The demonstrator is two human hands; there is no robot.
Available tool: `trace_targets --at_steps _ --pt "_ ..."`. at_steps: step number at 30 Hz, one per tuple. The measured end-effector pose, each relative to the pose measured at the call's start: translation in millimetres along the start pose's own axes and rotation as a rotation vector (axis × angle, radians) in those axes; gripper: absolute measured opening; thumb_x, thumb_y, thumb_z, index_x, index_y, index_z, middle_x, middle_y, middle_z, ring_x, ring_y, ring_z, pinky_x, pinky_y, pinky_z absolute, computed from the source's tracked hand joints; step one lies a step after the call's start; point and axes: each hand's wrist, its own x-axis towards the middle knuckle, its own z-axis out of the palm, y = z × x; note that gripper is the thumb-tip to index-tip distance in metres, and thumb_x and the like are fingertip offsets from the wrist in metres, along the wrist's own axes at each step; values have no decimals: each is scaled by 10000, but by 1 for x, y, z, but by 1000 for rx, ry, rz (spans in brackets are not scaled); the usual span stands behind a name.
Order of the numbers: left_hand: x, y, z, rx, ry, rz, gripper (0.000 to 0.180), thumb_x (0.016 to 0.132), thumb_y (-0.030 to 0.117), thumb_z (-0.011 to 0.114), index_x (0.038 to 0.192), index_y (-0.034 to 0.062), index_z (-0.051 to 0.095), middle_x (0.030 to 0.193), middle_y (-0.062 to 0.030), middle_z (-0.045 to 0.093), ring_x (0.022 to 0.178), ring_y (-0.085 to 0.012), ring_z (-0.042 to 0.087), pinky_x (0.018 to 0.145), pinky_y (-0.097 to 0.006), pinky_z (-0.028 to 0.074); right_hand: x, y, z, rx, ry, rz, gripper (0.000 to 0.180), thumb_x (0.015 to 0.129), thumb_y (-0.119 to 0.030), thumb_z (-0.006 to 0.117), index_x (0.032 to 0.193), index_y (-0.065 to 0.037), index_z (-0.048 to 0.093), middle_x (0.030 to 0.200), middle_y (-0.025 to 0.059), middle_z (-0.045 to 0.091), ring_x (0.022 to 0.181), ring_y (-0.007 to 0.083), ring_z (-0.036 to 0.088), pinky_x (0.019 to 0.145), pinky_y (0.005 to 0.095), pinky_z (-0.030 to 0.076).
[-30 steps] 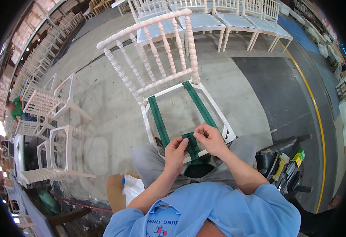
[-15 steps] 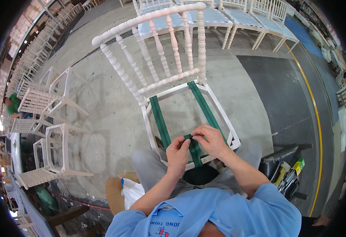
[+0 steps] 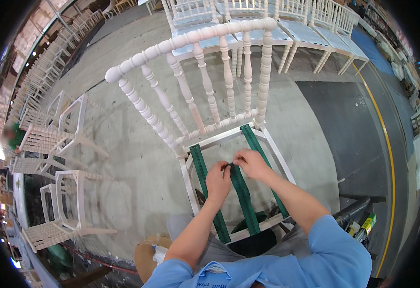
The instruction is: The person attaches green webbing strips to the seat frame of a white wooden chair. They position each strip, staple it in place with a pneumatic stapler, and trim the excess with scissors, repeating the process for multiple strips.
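Observation:
A white chair frame (image 3: 279,154) with a turned-spindle back stands in front of me, its seat unfilled. Two dark green webbing straps, a left one (image 3: 201,168) and a right one (image 3: 254,139), run from its back rail to its front rail. Between them a third green strap (image 3: 242,199) comes up from the front rail. Its free end is pinched by my left hand (image 3: 217,183) and my right hand (image 3: 251,164), held side by side over the middle of the seat opening. Both hands have their fingers closed on it.
Several white chair frames (image 3: 78,204) lie tipped over at the left. A row of white chairs with pale covered seats (image 3: 311,34) stands at the back. At my right is a dark box with tools (image 3: 359,225). A person in green (image 3: 15,137) is at far left.
My hands have moved away from my body toward the chair back, drawing the middle strap's end along, so more of it stretches over the seat opening. My view has shifted too.

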Motion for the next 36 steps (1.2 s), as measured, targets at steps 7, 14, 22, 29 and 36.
trace_targets --at_steps 7,14,22,29,36 --pt "25 -29 26 138 -51 36 343 981 143 696 1304 36 652 1159 -163 707 1136 -374 641 976 -484 506 117 74 8 -201 146 82 115 904 -154 730 949 -60 780 1006 175 744 980 366 712 893 466 559" --pt "58 -49 39 331 -1 246 461 983 160 676 1415 20 597 1450 -181 588 1389 -460 485 1167 -577 382 149 71 28 -425 99 197 172 922 -284 718 939 -153 829 975 134 789 969 334 747 884 457 590" --pt "87 -59 50 534 -150 212 606 1064 291 562 1613 65 442 1718 -106 351 1593 -473 228 1296 -613 177 150 62 27 -437 96 232 197 914 -316 732 966 -158 837 976 132 792 958 329 755 874 452 595" --pt "90 -47 66 565 -186 216 648 1063 333 562 1645 96 404 1746 -60 306 1606 -460 203 1308 -599 147 95 79 -12 50 260 165 294 911 -214 792 1138 -28 775 1034 163 773 928 258 745 840 383 585" --pt "86 -59 48 596 -139 202 656 1037 313 623 1625 99 427 1720 -73 352 1570 -482 275 1287 -623 210 -216 127 -133 150 876 556 178 1020 -139 706 1135 -5 727 1001 9 718 878 119 640 771 281 515"
